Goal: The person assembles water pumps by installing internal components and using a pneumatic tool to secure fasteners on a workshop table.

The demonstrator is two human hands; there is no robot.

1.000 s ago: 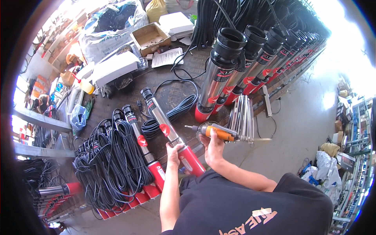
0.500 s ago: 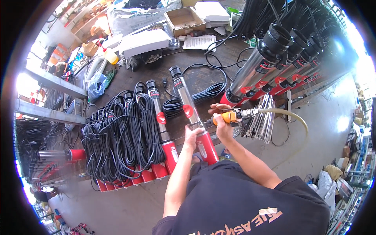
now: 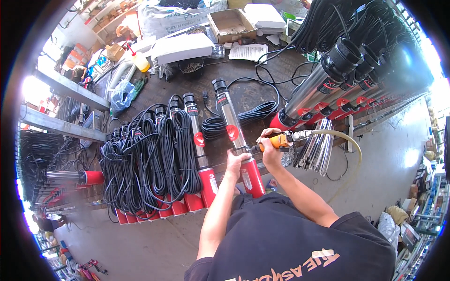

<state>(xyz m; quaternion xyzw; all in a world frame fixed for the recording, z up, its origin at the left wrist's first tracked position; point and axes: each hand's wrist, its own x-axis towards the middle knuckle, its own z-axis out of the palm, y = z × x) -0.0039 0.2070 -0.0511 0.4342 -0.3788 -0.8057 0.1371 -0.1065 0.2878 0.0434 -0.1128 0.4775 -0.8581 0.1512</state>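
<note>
A slim submersible pump [image 3: 230,118], steel with a red lower end and a black top, lies on the table with its red end towards me. My left hand [image 3: 236,162] is closed round it where the steel meets the red part. In my right hand [image 3: 270,151] is an orange air screwdriver [image 3: 278,141], its tip pointing left against or very close to the pump's side by my left hand. The exact contact point is too small to make out. A pale air hose [image 3: 344,136] runs from the tool's right end. Beside the pump lies a coil of black cable [image 3: 243,116].
Several similar pumps with cable bundles [image 3: 154,161] lie in a row on the left. Larger pumps [image 3: 318,84] stand tilted at the right, near a bunch of metal strips [image 3: 313,149]. White boxes [image 3: 180,48] and an open carton [image 3: 232,25] sit at the table's back.
The whole view has shifted slightly, so things appear a little further right and mostly lower. Both hands keep their holds, and the screwdriver stays at the pump's side.
</note>
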